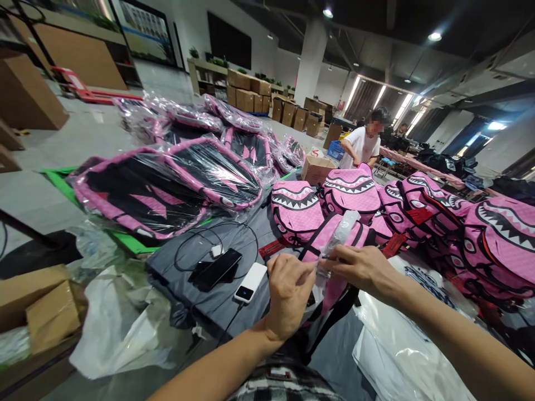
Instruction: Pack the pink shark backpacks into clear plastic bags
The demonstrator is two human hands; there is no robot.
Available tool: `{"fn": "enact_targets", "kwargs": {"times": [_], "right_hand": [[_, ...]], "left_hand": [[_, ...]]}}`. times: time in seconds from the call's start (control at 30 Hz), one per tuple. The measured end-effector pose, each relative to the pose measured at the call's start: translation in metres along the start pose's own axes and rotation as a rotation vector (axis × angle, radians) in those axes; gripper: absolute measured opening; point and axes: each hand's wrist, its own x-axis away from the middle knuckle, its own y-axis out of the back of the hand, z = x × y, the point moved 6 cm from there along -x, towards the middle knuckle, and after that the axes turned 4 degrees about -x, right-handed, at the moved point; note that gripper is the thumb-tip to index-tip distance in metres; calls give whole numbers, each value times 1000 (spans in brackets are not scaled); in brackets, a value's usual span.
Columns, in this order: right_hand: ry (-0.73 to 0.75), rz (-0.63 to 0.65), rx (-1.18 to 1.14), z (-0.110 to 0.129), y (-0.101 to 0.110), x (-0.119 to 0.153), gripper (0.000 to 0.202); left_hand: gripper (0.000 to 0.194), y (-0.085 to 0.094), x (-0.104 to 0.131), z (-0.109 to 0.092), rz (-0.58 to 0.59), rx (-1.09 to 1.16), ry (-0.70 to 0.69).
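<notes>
In front of me a crumpled strip of clear plastic wrap (343, 227) lies over a pink backpack piece with black trim (317, 240). My right hand (363, 270) pinches the wrap from the right, thumb and fingertips together. From the left, my left hand (290, 292) is closed with its fingertips at the wrap's near edge; the exact grip is partly hidden. Black straps (330, 328) hang below the hands. Pink backpacks with a shark-mouth print (296, 209) stand just beyond, red tags (273, 248) among them.
Left of my hands lie a white power bank (251, 283), a dark phone (217, 268) and cables. Plastic-wrapped pink-and-black backpacks (142, 192) are piled farther left. White plastic bags (121, 323) and an open carton (37, 295) sit lower left. A person (363, 142) stands across the table.
</notes>
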Motion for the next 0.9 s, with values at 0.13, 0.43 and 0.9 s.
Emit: {"fn": "enact_targets", "kwargs": {"times": [0.13, 0.43, 0.9], "right_hand": [[2, -30, -47, -5, -6, -5, 21], [40, -347, -42, -2, 8, 2, 29], [27, -661, 60, 26, 1, 26, 14]], "left_hand": [[17, 9, 2, -29, 77, -197, -283], [18, -2, 1, -47, 106, -415, -456], [51, -10, 7, 12, 605, 905, 941]]}}
